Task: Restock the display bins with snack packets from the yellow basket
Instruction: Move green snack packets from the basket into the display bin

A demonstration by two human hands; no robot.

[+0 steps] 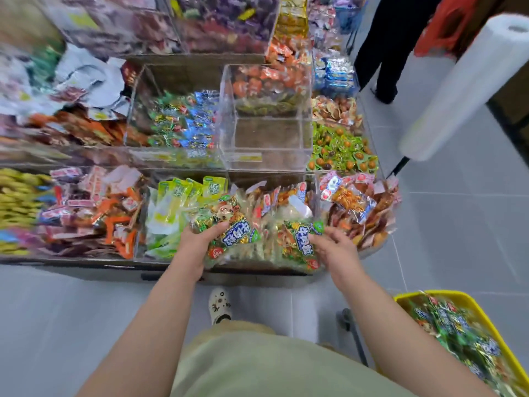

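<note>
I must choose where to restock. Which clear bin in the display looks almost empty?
The middle-row clear bin, just right of the green and blue packets. Its front floor is bare, while the bins around it hold packets.

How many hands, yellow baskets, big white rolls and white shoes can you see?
Hands: 2, left hand and right hand, both holding green snack packets
Yellow basket: 1
White roll: 1
White shoe: 1
Total: 5
</note>
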